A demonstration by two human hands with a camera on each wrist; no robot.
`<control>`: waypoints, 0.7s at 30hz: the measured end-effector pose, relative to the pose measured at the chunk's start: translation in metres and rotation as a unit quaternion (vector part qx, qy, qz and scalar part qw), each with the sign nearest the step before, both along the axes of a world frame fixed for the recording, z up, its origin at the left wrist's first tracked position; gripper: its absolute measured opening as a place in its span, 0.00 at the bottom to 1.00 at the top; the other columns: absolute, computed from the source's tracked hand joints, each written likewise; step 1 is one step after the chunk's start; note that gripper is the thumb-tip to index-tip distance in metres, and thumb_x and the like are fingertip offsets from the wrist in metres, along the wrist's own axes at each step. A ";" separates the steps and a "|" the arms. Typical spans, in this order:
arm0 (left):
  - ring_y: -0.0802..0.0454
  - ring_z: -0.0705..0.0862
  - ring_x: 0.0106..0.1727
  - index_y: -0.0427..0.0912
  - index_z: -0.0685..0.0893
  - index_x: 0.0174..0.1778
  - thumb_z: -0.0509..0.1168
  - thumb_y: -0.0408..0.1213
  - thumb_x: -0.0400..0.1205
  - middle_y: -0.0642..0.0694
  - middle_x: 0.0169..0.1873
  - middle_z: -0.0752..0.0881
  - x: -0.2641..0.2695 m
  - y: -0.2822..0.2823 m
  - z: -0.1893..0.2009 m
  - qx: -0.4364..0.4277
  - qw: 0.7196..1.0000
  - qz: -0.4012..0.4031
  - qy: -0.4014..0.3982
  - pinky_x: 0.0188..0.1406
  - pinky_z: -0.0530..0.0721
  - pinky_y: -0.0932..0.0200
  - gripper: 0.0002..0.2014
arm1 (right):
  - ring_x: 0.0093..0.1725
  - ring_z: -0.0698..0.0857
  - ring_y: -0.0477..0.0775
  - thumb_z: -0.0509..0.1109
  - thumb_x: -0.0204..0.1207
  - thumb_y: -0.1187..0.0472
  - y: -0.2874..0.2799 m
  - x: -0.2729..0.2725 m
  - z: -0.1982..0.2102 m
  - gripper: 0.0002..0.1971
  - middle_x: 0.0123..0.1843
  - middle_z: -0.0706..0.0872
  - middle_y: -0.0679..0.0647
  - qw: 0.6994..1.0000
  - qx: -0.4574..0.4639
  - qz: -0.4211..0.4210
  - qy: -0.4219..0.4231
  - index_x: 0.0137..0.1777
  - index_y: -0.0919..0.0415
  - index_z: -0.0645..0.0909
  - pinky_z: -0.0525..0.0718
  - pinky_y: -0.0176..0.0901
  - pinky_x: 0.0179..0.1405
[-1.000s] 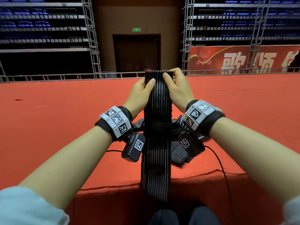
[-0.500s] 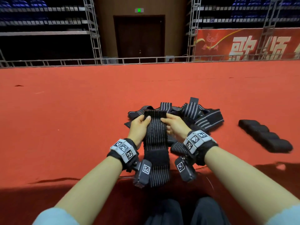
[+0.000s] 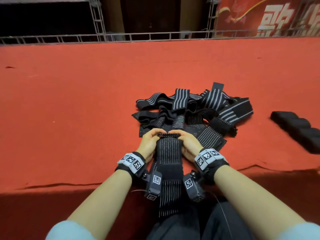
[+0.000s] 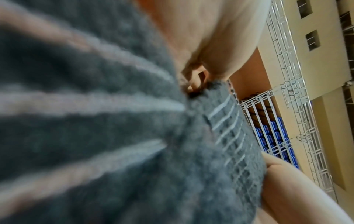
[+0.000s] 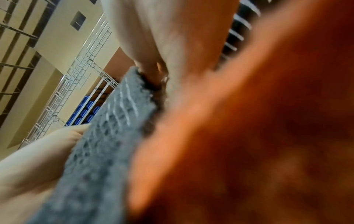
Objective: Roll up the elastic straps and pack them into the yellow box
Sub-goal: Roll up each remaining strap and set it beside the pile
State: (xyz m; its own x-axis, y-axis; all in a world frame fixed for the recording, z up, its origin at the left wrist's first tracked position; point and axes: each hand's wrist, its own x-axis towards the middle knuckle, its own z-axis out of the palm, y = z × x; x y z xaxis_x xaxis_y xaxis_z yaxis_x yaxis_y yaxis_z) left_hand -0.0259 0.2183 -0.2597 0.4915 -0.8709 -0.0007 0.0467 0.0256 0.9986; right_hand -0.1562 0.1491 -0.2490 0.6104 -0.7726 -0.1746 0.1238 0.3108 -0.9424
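A black elastic strap (image 3: 168, 153) with thin pale lines lies along the red carpet towards me and hangs over the stage edge. My left hand (image 3: 149, 142) and right hand (image 3: 187, 144) pinch its far end from either side, and that end is folded over into a small first turn (image 3: 168, 135). The left wrist view shows the strap (image 4: 220, 136) close up with fingers at its edge; so does the right wrist view (image 5: 114, 121). Beyond my hands lies a heap of loose straps (image 3: 199, 110). No yellow box is in view.
Several rolled black straps (image 3: 297, 125) lie in a row on the carpet at the right. The carpeted stage edge (image 3: 69, 185) runs just below my wrists. A metal truss rail (image 3: 155, 36) borders the far side. My knees (image 3: 199, 227) are below the edge.
My hands have brought the strap down from held up in the air to the carpet. Its far end has been folded over into the start of a roll. My head has tilted down.
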 end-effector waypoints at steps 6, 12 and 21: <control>0.51 0.84 0.42 0.39 0.86 0.39 0.60 0.29 0.80 0.44 0.41 0.86 -0.001 0.006 -0.003 0.007 0.999 0.005 0.046 0.44 0.81 0.58 0.10 | 0.44 0.84 0.55 0.58 0.81 0.65 -0.002 0.002 -0.013 0.14 0.45 0.86 0.61 0.996 0.038 -0.023 -0.075 0.45 0.70 0.84 0.82 0.44 0.48; 0.49 0.89 0.48 0.42 0.80 0.62 0.67 0.26 0.81 0.42 0.47 0.90 -0.004 0.008 -0.016 -0.036 0.996 -0.014 0.084 0.49 0.87 0.55 0.15 | 0.57 0.87 0.62 0.66 0.79 0.71 -0.002 -0.003 -0.025 0.13 0.59 0.88 0.67 0.998 -0.019 -0.024 -0.048 0.63 0.68 0.82 0.85 0.52 0.60; 0.47 0.89 0.45 0.36 0.85 0.48 0.64 0.36 0.85 0.39 0.44 0.90 -0.002 0.009 -0.016 -0.023 1.000 -0.012 0.008 0.46 0.87 0.55 0.07 | 0.58 0.88 0.63 0.65 0.83 0.62 0.005 -0.005 -0.022 0.13 0.56 0.89 0.64 0.996 -0.083 -0.014 -0.014 0.61 0.70 0.82 0.86 0.55 0.59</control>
State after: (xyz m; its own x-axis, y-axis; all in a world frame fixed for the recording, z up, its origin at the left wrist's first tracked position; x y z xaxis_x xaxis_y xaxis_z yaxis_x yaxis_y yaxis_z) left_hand -0.0280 0.2275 -0.2754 0.4704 -0.8819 0.0314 0.0644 0.0698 0.9955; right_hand -0.1615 0.1542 -0.2707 0.5904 -0.8067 -0.0267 0.1571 0.1473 -0.9765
